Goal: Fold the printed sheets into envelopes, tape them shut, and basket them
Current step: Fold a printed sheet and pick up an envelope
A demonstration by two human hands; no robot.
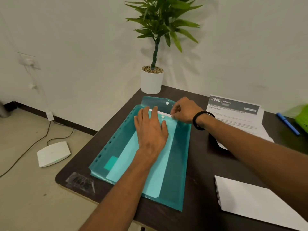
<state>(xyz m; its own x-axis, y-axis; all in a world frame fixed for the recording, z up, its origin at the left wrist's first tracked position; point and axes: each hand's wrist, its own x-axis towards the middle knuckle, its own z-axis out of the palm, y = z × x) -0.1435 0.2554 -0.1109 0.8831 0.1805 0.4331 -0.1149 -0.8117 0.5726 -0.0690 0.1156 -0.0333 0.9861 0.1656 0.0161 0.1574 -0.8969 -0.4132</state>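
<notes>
Dark table (198, 157), far-left corner: teal plastic folder (180, 157), slick and limp, sheets inside. Left hand (150, 129) flat, pressing it. Right hand (185, 110) pinches paper edge (164, 113) at mouth; best grip there.

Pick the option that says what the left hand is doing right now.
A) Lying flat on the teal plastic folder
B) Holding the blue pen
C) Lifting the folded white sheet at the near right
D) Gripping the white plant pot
A: the left hand lies flat, fingers straight, on the teal plastic folder, while the right hand pinches the white paper edge at its opening.
</notes>
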